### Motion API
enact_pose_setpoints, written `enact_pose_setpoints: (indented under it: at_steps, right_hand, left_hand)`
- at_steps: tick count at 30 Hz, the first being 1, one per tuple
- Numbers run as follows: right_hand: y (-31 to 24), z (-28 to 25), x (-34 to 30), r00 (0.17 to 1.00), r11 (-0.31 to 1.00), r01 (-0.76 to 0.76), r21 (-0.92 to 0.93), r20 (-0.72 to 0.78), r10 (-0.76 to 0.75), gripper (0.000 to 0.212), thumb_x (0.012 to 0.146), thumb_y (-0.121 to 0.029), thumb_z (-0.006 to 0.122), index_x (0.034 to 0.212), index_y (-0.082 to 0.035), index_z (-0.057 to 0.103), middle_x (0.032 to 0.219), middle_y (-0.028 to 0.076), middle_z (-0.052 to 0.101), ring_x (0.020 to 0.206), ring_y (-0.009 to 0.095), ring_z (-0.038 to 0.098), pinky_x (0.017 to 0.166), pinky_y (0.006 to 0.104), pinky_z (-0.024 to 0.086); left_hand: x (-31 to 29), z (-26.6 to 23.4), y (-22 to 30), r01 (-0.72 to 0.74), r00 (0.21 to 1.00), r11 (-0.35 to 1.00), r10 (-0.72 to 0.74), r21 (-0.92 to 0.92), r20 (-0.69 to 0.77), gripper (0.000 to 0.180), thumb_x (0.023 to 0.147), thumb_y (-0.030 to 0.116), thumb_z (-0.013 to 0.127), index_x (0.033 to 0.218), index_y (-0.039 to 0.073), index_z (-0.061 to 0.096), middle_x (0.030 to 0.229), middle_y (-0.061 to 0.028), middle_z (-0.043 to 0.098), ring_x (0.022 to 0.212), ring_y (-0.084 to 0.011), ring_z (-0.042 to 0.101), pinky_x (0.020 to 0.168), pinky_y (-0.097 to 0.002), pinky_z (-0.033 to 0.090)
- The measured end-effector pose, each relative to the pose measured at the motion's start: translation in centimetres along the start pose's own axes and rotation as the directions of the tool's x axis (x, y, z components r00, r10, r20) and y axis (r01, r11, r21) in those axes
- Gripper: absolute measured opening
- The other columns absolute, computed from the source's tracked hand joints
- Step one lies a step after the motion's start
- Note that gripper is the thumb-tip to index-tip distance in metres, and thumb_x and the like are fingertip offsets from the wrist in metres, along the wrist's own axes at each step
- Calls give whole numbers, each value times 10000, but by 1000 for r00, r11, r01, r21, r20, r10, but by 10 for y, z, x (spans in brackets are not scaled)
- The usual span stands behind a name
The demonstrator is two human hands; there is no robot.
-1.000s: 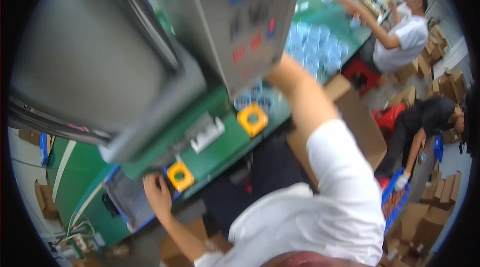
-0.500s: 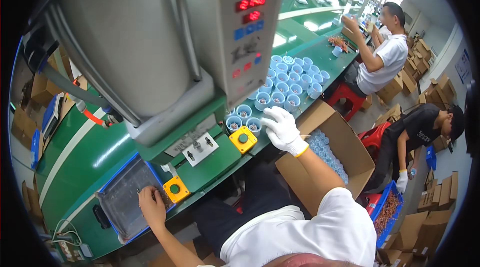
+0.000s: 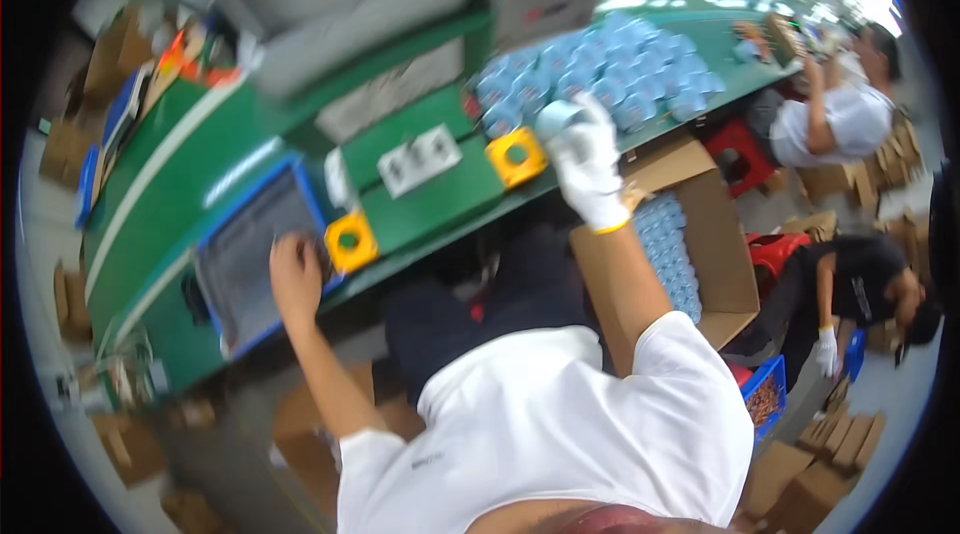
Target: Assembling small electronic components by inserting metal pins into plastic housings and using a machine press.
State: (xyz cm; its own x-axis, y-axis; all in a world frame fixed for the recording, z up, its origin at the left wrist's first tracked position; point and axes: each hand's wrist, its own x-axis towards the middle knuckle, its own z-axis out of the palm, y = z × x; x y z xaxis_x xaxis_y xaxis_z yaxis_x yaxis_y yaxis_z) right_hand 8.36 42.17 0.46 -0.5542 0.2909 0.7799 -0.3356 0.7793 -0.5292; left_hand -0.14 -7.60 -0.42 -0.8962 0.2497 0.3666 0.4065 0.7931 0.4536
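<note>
A white-gloved hand, my right hand [image 3: 588, 169], grips a single light blue cup [image 3: 558, 121] at the near edge of many similar cups [image 3: 610, 69] on the green table. My left hand [image 3: 296, 274], bare, is over the right side of a blue-rimmed tray [image 3: 297, 177] with a grey inside. Its fingers are curled together, and blur hides what they hold, if anything. Between my hands is the green base of a machine [image 3: 400, 94] with a small metal fixture [image 3: 420, 161] on it. Yellow button boxes [image 3: 350, 242] flank the base.
An open cardboard box [image 3: 725, 224] filled with blue cups stands below the table edge, right of my legs. The machine's grey body [image 3: 340, 24] rises close ahead. Two people work at the right, near a blue crate [image 3: 765, 396]. Cartons stand around the floor.
The view has shifted and blurred. My right hand, formerly without a cup and resting beside the cups, now holds one. My left hand stays at the tray.
</note>
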Motion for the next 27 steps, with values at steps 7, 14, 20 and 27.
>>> enact_pose_setpoints:
  at_steps: [7, 14, 20, 27]
  right_hand:
    - [-102, 57, 8, 976, 774, -204, 599, 181, 117, 998, 864, -135, 974, 1649, 32, 380, 1503, 260, 664, 1292, 298, 710, 1125, 422, 562]
    - [-135, 103, 44, 985, 965, 13, 263, 162, -57, 761, 785, -201, 994, 1419, 40, 649, 1350, 222, 746, 1171, 399, 767, 1009, 430, 625]
    - [-130, 116, 46, 975, 979, 50, 196, 202, -90, 744, 763, -214, 993, 1400, -6, 670, 1283, 209, 757, 1124, 411, 767, 955, 440, 642]
    - [-141, 105, 63, 952, 999, 46, 18, 301, -50, 760, 767, -323, 985, 1385, -9, 675, 1200, 199, 775, 1071, 402, 771, 926, 457, 637]
  left_hand:
    - [5, 3, 7, 177, 984, 984, -177, -1, -1, 154, 1091, 147, 643, 1126, 12, 707, 1084, -221, 723, 1077, -437, 679, 936, -500, 536]
    - [-2, 3, 3, 158, 978, 987, -161, -30, -130, 188, 1138, 146, 584, 1092, 3, 696, 1067, -183, 712, 1095, -402, 666, 963, -474, 528]
    - [-2, 0, 4, 126, 981, 992, -126, -7, -147, 239, 1151, 166, 563, 1046, -1, 698, 1038, -169, 713, 1137, -386, 648, 982, -472, 519]
    - [-3, 1, 2, 142, 982, 990, -142, -10, -123, 237, 1145, 165, 569, 1040, 2, 706, 1025, -182, 720, 1014, -414, 676, 922, -484, 535]
